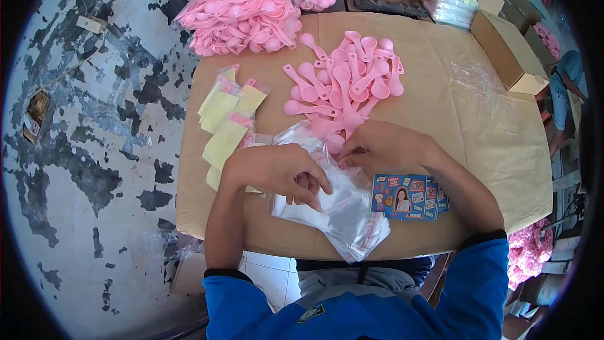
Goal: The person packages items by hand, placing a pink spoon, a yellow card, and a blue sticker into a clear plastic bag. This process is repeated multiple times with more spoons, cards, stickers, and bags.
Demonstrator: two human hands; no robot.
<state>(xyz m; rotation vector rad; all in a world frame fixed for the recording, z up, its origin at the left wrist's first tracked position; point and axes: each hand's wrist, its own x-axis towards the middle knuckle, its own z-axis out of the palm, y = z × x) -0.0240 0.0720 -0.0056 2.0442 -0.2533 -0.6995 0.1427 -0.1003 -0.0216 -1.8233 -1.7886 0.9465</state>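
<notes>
Both hands rest on the stack of clear plastic bags at the near counter edge, the left hand pinching the top bag, the right hand pinching its mouth beside the pink spoons.

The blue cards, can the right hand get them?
Probably yes. The blue cards lie bare on the cardboard just beside the right hand, nothing between, though its fingers are busy at a clear bag.
</notes>
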